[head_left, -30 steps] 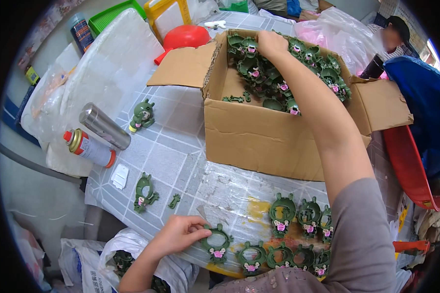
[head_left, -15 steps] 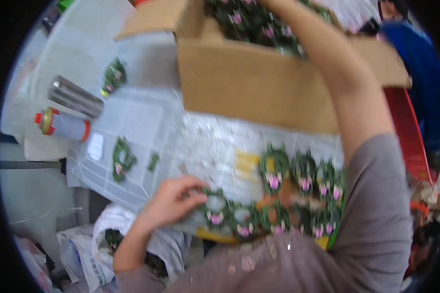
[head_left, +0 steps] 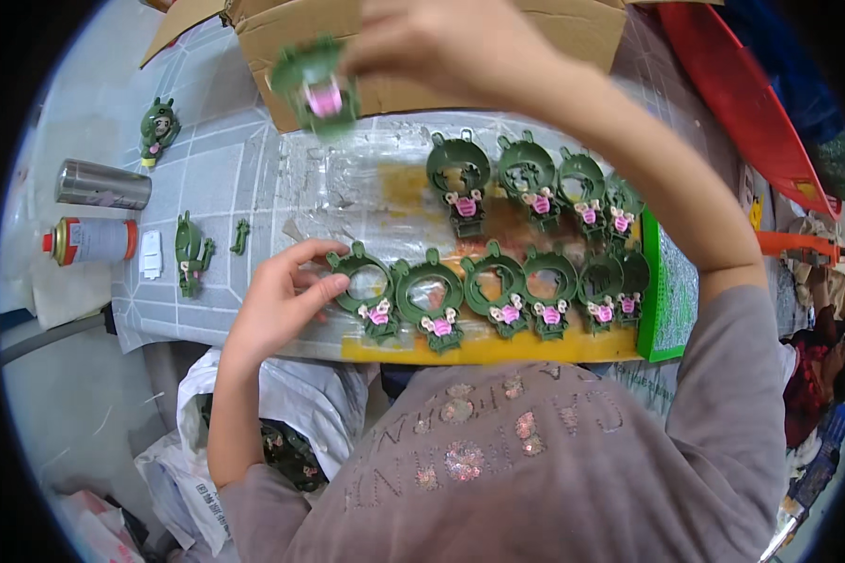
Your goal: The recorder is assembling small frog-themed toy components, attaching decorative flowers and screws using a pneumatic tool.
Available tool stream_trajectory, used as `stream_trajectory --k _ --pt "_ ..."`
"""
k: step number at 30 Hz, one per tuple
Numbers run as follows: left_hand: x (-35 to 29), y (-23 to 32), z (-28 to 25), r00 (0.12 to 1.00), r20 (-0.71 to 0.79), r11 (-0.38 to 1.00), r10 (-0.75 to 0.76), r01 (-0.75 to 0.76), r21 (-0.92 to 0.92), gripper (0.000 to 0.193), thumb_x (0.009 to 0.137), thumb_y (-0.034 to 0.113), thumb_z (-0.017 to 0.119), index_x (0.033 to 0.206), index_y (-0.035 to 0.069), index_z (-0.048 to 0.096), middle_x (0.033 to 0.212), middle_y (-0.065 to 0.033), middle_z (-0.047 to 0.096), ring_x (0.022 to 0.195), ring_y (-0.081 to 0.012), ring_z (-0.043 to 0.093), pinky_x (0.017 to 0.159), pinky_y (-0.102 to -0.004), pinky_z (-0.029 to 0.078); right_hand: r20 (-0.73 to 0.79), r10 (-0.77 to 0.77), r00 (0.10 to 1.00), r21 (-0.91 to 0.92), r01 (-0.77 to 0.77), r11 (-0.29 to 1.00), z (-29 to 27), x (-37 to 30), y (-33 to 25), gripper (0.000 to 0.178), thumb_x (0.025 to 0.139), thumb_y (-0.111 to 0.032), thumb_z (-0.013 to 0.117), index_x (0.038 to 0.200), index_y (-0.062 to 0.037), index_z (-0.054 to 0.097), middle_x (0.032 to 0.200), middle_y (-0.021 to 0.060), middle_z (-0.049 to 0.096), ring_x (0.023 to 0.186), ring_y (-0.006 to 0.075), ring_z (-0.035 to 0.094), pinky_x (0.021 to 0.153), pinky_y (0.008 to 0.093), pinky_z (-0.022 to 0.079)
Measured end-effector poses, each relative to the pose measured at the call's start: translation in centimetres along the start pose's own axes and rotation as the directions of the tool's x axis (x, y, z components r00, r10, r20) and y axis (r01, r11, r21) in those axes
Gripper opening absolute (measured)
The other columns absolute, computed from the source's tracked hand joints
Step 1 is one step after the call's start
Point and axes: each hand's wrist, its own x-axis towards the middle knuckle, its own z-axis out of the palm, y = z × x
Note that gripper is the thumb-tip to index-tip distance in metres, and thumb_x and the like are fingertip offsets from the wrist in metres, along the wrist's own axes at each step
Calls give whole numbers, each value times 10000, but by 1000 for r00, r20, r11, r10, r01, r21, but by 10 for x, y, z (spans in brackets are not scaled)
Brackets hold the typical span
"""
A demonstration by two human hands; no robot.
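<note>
My right hand (head_left: pixel 432 47) is raised in front of the box, blurred by motion, its fingers closed on a green plastic figure shell (head_left: pixel 345 94) with a pink front. Below, my left hand (head_left: pixel 286 291) has its curved thumb and fingers at the left edge of the leftmost green figure shell (head_left: pixel 381 317) in the near row. This shell is ring-shaped, with small ears and a pink and cream piece at its base. Several similar shells (head_left: pixel 429 325) stand beside it. Behind them is a second row of green shells (head_left: pixel 467 218).
A cardboard box (head_left: pixel 263 66) stands at the back. On the left are a finished-looking green figure (head_left: pixel 159 131), a metal cylinder (head_left: pixel 103 184), a spray can (head_left: pixel 94 240) and loose green parts (head_left: pixel 189 258). A green-edged tray (head_left: pixel 665 291) and red bin (head_left: pixel 751 103) are at right.
My right hand has come out of the box area toward the left, bringing a green figure shell. My left hand remains at the near row's left end. The view has shifted.
</note>
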Motion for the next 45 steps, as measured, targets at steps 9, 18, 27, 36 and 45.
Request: stream_trajectory --k 9,18,27,36,45 --pt "-4 3 14 990 -16 987 142 -141 78 358 887 150 646 1217 35 565 969 -44 515 694 -67 560 542 -232 513 393 79 916 -130 -30 991 17 -58 -50 90 733 -135 587 762 -86 657 830 81 574 656 283 645 567 400 516" --pt "-10 16 9 844 -202 692 497 -244 679 433 827 195 684 1221 59 570 1062 -129 639 775 -202 636 665 -323 495 387 229 893 -155 -181 971 -43 -69 -62 330 853 -172 579 1172 -233 637 968 80 580 736 276 648 615 400 520" --pt "-5 50 115 552 46 250 832 -447 859 708 793 323 694 1402 113 401 1418 -161 400 1347 -344 321 1085 -472 240 -209 375 903 -37 -391 920 -241 -129 -114 242 940 -114 541 1140 -29 646 1082 74 671 890 115 642 757 226 502" --pt "16 34 190 634 172 182 754 -454 872 925 746 602 616 1463 117 290 1519 -183 220 1382 -409 209 1098 -515 181 -845 528 80 337 -687 644 -292 -308 -122 629 867 -108 654 1385 -49 303 1269 113 478 1118 169 523 895 286 423" --pt "16 58 213 633 307 52 710 -482 874 936 771 698 437 1463 85 289 1535 -115 242 1429 -321 170 1119 -537 54 -316 926 208 803 -460 378 -255 -334 -90 625 823 -46 647 1365 -64 337 1267 155 552 1143 203 542 1016 344 388"
